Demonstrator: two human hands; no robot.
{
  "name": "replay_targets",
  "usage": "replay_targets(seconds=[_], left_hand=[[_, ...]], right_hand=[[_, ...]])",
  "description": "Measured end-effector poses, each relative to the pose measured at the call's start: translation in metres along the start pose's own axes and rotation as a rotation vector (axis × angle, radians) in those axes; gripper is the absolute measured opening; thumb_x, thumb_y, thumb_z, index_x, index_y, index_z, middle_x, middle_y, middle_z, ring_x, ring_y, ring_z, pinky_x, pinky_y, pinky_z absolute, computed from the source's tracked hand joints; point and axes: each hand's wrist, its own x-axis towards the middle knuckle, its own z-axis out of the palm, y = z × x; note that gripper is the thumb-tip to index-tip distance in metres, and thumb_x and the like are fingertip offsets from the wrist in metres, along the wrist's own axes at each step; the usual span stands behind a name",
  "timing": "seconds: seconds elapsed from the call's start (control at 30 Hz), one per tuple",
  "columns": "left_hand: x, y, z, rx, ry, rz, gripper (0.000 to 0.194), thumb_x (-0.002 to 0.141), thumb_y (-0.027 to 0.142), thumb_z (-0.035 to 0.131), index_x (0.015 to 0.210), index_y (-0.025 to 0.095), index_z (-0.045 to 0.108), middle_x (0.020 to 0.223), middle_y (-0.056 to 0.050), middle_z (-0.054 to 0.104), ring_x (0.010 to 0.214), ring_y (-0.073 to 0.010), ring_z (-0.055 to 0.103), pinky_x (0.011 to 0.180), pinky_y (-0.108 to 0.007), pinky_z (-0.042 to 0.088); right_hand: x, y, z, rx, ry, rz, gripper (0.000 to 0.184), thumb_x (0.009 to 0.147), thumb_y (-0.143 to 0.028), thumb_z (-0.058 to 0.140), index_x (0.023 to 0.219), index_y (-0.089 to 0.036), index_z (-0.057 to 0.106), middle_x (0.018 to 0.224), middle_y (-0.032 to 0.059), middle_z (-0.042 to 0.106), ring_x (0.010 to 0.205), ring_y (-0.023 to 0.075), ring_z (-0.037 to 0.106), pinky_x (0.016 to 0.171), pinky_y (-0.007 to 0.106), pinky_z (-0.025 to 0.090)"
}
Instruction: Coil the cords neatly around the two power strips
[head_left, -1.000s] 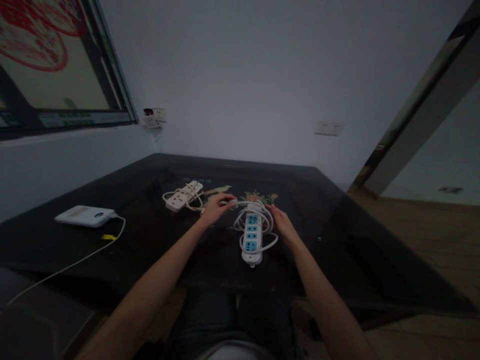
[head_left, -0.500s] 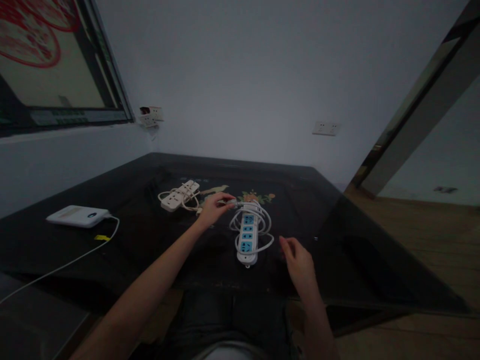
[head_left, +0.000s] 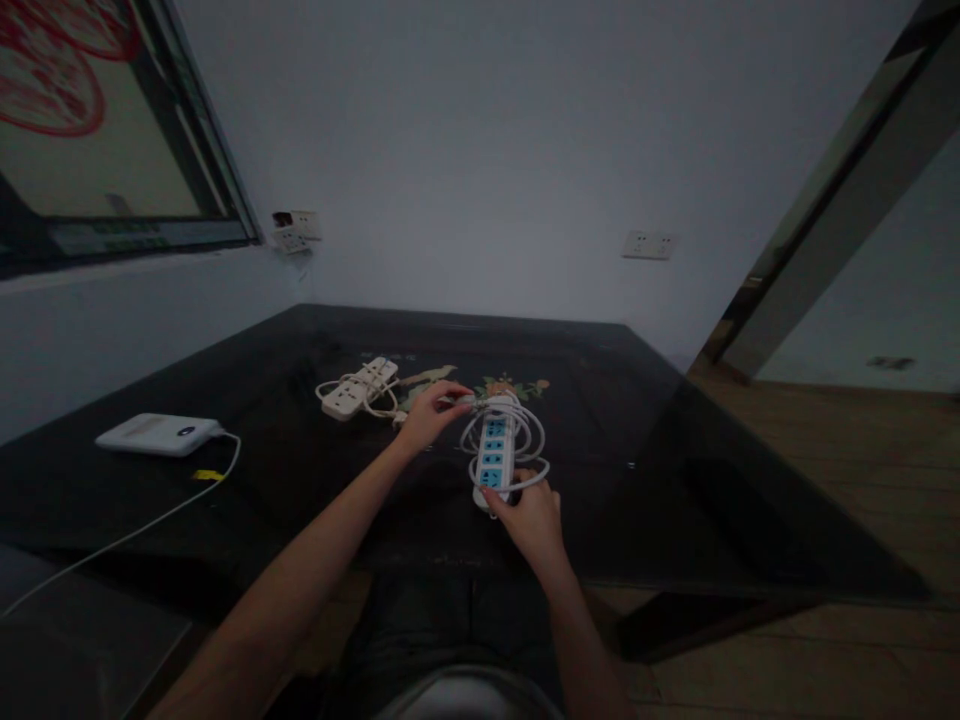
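A white power strip (head_left: 493, 461) with blue socket faces lies lengthwise in front of me on the black table (head_left: 300, 530). Its white cord (head_left: 541, 440) is looped over and around it. At the strip's far end, my left hand (head_left: 433, 415) pinches the plug end of the cord (head_left: 466, 401) between thumb and fingers. My right hand (head_left: 531, 515) grips the near end of the strip, thumb on top and fingers at its right side. Left of my left hand rests a second, cream power strip (head_left: 351, 392) with its cord wrapped round it.
A white power bank (head_left: 157, 433) with a cable lies at the left of the table, near a yellow scrap (head_left: 207, 475). Wall sockets (head_left: 649, 245) are on the wall behind. A window (head_left: 112, 130) is at the upper left.
My right hand has moved left from beside the strip and taken hold of its near end. My left hand still pinches the cord's plug end.
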Motion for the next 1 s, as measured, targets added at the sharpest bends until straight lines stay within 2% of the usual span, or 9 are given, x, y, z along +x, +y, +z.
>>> replay_targets(seconds=[0.1, 0.2, 0.4, 0.5, 0.57, 0.67, 0.77, 0.9, 1.0], left_hand=[[0.000, 0.003, -0.002, -0.006, 0.015, 0.002, 0.026, 0.074, 0.036, 0.070, 0.094, 0.018, 0.069, 0.100, -0.008, 0.067, 0.095, -0.0220, 0.062, 0.076, -0.033, 0.053], [0.001, 0.007, -0.005, -0.016, 0.049, 0.005, 0.025, 0.074, 0.035, 0.070, 0.092, 0.018, 0.069, 0.098, -0.008, 0.067, 0.093, -0.0214, 0.062, 0.075, -0.032, 0.053], [0.002, 0.018, -0.010, -0.042, 0.111, 0.036, 0.022, 0.075, 0.033, 0.069, 0.092, 0.019, 0.069, 0.097, -0.006, 0.064, 0.092, -0.0187, 0.061, 0.076, -0.030, 0.053], [-0.001, 0.034, -0.010, -0.009, 0.098, 0.090, 0.022, 0.077, 0.033, 0.069, 0.094, 0.020, 0.071, 0.094, -0.006, 0.063, 0.090, -0.0182, 0.061, 0.076, -0.030, 0.052], [-0.005, 0.050, -0.008, 0.092, 0.076, 0.183, 0.021, 0.078, 0.032, 0.069, 0.096, 0.021, 0.071, 0.090, -0.004, 0.063, 0.086, -0.0167, 0.060, 0.077, -0.029, 0.051], [-0.011, 0.075, -0.005, 0.252, 0.009, 0.321, 0.023, 0.080, 0.033, 0.068, 0.100, 0.022, 0.069, 0.087, -0.002, 0.063, 0.083, -0.0156, 0.060, 0.078, -0.029, 0.049], [-0.013, 0.095, -0.002, 0.348, -0.064, 0.382, 0.033, 0.079, 0.033, 0.069, 0.110, 0.021, 0.064, 0.090, -0.002, 0.065, 0.084, -0.0160, 0.061, 0.079, -0.030, 0.049], [-0.012, 0.104, 0.003, 0.404, -0.099, 0.426, 0.022, 0.083, 0.035, 0.065, 0.100, 0.022, 0.067, 0.092, -0.003, 0.066, 0.089, -0.0170, 0.062, 0.082, -0.031, 0.049], [-0.011, 0.103, 0.005, 0.417, -0.091, 0.420, 0.021, 0.083, 0.036, 0.064, 0.099, 0.023, 0.067, 0.092, -0.003, 0.065, 0.089, -0.0168, 0.062, 0.081, -0.031, 0.049]], right_hand=[[-0.002, 0.008, -0.001, 0.105, 0.045, 0.035, 0.029, 0.074, -0.040, 0.064, 0.094, -0.019, 0.061, 0.094, 0.0107, 0.068, 0.093, 0.0290, 0.062, 0.081, 0.037, 0.041], [-0.004, 0.016, -0.004, 0.161, 0.024, 0.037, 0.031, 0.078, -0.039, 0.057, 0.102, -0.019, 0.055, 0.092, 0.0090, 0.069, 0.083, 0.0243, 0.064, 0.071, 0.032, 0.045], [-0.011, 0.016, -0.007, 0.201, -0.016, 0.032, 0.032, 0.076, -0.042, 0.060, 0.099, -0.020, 0.054, 0.086, 0.0074, 0.068, 0.075, 0.0234, 0.064, 0.063, 0.030, 0.045], [-0.016, 0.013, -0.007, 0.186, -0.017, 0.027, 0.033, 0.076, -0.043, 0.062, 0.098, -0.019, 0.056, 0.088, 0.0084, 0.068, 0.080, 0.0249, 0.064, 0.068, 0.031, 0.046], [-0.017, 0.013, -0.010, 0.210, -0.034, 0.014, 0.035, 0.076, -0.043, 0.063, 0.101, -0.019, 0.057, 0.093, 0.0091, 0.067, 0.087, 0.0258, 0.063, 0.075, 0.034, 0.047], [-0.019, 0.018, -0.018, 0.351, -0.088, -0.011, 0.050, 0.074, -0.039, 0.065, 0.119, -0.018, 0.053, 0.107, 0.0100, 0.066, 0.093, 0.0246, 0.062, 0.082, 0.035, 0.048], [-0.019, 0.029, -0.026, 0.499, -0.125, 0.012, 0.059, 0.078, -0.039, 0.060, 0.131, -0.017, 0.046, 0.107, 0.0101, 0.066, 0.086, 0.0216, 0.064, 0.077, 0.035, 0.051], [-0.016, 0.045, -0.032, 0.544, -0.068, 0.008, 0.047, 0.082, -0.039, 0.052, 0.123, -0.016, 0.055, 0.108, 0.0118, 0.066, 0.091, 0.0223, 0.065, 0.079, 0.035, 0.052], [-0.014, 0.050, -0.034, 0.433, 0.014, -0.020, 0.036, 0.085, -0.038, 0.046, 0.108, -0.018, 0.064, 0.108, 0.0118, 0.067, 0.095, 0.0238, 0.063, 0.081, 0.036, 0.051]])
